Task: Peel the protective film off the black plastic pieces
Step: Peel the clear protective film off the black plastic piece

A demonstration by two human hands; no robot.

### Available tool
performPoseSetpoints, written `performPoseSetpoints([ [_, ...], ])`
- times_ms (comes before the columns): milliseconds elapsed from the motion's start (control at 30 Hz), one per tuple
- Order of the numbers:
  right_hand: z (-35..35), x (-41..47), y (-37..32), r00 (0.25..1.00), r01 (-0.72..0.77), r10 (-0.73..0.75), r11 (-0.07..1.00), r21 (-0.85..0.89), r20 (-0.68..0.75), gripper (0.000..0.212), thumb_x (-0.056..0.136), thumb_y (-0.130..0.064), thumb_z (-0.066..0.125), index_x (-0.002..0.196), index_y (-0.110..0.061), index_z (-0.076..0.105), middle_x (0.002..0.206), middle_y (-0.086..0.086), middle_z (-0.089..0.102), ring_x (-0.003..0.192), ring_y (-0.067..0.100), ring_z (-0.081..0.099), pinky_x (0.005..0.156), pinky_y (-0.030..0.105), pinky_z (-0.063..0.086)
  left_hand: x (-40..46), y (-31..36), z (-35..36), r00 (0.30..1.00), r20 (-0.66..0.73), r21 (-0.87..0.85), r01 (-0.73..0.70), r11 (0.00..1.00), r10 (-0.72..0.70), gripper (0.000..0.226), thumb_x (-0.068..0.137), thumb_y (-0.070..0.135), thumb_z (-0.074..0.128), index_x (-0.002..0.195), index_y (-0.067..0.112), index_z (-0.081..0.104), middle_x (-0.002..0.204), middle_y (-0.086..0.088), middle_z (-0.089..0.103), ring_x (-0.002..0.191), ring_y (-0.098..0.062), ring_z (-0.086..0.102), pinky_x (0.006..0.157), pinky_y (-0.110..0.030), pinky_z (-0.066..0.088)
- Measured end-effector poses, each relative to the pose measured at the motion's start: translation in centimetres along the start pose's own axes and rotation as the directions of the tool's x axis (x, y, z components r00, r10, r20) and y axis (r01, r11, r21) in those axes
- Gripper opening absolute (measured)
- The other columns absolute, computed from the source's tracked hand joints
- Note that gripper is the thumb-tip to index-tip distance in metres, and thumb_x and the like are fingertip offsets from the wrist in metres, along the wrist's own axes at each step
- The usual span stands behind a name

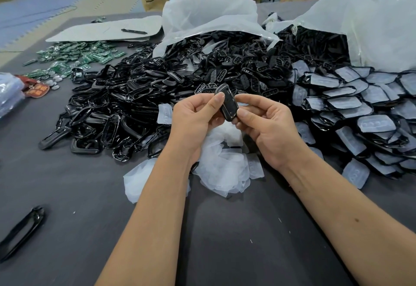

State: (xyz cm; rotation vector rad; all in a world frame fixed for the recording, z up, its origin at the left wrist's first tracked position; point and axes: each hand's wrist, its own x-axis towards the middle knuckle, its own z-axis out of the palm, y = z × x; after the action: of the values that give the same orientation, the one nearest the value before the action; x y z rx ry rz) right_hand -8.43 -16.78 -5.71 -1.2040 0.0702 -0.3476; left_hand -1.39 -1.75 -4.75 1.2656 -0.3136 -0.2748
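The table [67, 184] wears matt dark grey cloth. Glossy black plastic frames [117, 105] heap left of centre; on the right, black pieces [360, 110] carry cloudy, matt film. Crumpled translucent peeled film [222, 170] lies near. Far bags [209, 13] are thin, shiny plastic; far-left circuit boards [74, 53] look glossy green.

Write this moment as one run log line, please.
left hand: pinches black piece | right hand: pinches its lower end | peeled films: piled beneath hands
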Motion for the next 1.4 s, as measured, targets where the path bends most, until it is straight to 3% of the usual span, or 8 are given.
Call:
performPoseSetpoints([
  [133, 0.1, -0.1, 0.0, 0.999, -0.009, 0.010, 1.000, -0.004, 0.038, 0.026, 0.094, 0.008, 0.065, 0.114, -0.007, 0.074, 0.089, 0.010, 0.078, 0.082, 0.017, 0.074, 0.076, 0.025, 0.058, 0.1, 0.1, -0.1, 1.000, -0.020, 0.052, 0.015, 0.999, -0.014, 0.014, 0.098, 0.016, 0.070, 0.090, 0.007, 0.076, 0.075, -0.006, 0.073, 0.058, -0.009, 0.055, 0.056, -0.018, 0.048],
  [400, 0.0, -0.1, -0.1, 0.996, -0.030, 0.031, 0.999, -0.009, 0.079, 0.032, 0.092, 0.010, 0.065, 0.118, -0.007, 0.070, 0.086, 0.006, 0.073, 0.084, 0.020, 0.071, 0.083, 0.030, 0.059, -0.2, 0.6, -0.1, 0.999, 0.013, 0.029, 0.041, 0.999, -0.041, 0.018, 0.100, 0.011, 0.063, 0.083, 0.007, 0.068, 0.071, -0.009, 0.061, 0.055, -0.009, 0.045, 0.057, -0.022, 0.033],
  [533, 0.2, 0.0, -0.7, 0.994, -0.099, 0.092, 0.987, 0.127, 0.057, 0.032, 0.095, 0.008, 0.059, 0.125, -0.002, 0.066, 0.109, 0.019, 0.074, 0.097, 0.025, 0.074, 0.083, 0.031, 0.060, -0.3, 0.4, 0.2, 0.999, 0.032, 0.066, 0.010, 0.998, -0.012, 0.017, 0.100, 0.006, 0.064, 0.084, 0.003, 0.068, 0.063, -0.005, 0.060, 0.051, -0.007, 0.043, 0.051, -0.015, 0.038],
  [633, 0.1, 0.0, -0.8, 0.993, -0.115, 0.110, 0.979, 0.168, 0.044, 0.033, 0.094, 0.011, 0.058, 0.124, -0.001, 0.066, 0.104, 0.014, 0.077, 0.095, 0.024, 0.076, 0.082, 0.030, 0.060, -0.3, 0.2, 0.3, 0.998, 0.063, 0.066, -0.001, 0.998, -0.003, 0.014, 0.095, 0.011, 0.070, 0.090, -0.002, 0.072, 0.067, -0.008, 0.063, 0.053, -0.008, 0.044, 0.053, -0.015, 0.041],
  [800, -0.1, -0.1, -1.0, 0.990, -0.140, 0.125, 0.954, 0.265, 0.071, 0.045, 0.081, 0.005, 0.066, 0.126, 0.004, 0.064, 0.107, 0.018, 0.077, 0.093, 0.024, 0.077, 0.078, 0.027, 0.060, -0.2, 0.1, 0.2, 0.998, 0.066, 0.045, 0.016, 0.999, -0.019, 0.028, 0.078, 0.028, 0.077, 0.089, 0.001, 0.076, 0.074, -0.014, 0.065, 0.053, -0.011, 0.045, 0.051, -0.016, 0.040],
  [1033, -0.4, 0.0, -1.0, 0.981, -0.186, 0.158, 0.926, 0.327, 0.110, 0.040, 0.080, 0.002, 0.067, 0.120, 0.000, 0.065, 0.103, 0.011, 0.079, 0.090, 0.017, 0.077, 0.074, 0.022, 0.059, -0.1, 0.1, 0.2, 0.993, 0.101, 0.046, 0.060, 0.997, -0.065, 0.030, 0.082, 0.032, 0.075, 0.091, 0.003, 0.072, 0.075, -0.012, 0.069, 0.057, -0.013, 0.051, 0.050, -0.018, 0.043],
  [1267, 0.2, -0.1, -0.6, 0.989, -0.129, 0.142, 0.963, 0.238, -0.038, 0.039, 0.079, 0.002, 0.074, 0.117, 0.000, 0.068, 0.102, 0.015, 0.078, 0.090, 0.022, 0.077, 0.075, 0.025, 0.060, -0.4, -0.1, 0.6, 1.000, -0.013, 0.152, 0.008, 0.988, -0.006, 0.016, 0.100, 0.019, 0.068, 0.088, 0.010, 0.073, 0.067, 0.001, 0.067, 0.057, -0.006, 0.053, 0.056, -0.019, 0.046],
  [1400, 0.8, -0.4, -0.6, 0.993, -0.058, 0.062, 0.997, 0.042, -0.101, 0.034, 0.086, 0.011, 0.074, 0.116, -0.004, 0.070, 0.101, 0.016, 0.079, 0.092, 0.028, 0.078, 0.077, 0.030, 0.061, -0.9, 0.0, 0.3, 0.991, -0.050, 0.316, -0.106, 0.943, 0.128, 0.014, 0.101, 0.017, 0.068, 0.089, 0.012, 0.075, 0.063, 0.003, 0.065, 0.056, -0.010, 0.054, 0.058, -0.025, 0.049],
])
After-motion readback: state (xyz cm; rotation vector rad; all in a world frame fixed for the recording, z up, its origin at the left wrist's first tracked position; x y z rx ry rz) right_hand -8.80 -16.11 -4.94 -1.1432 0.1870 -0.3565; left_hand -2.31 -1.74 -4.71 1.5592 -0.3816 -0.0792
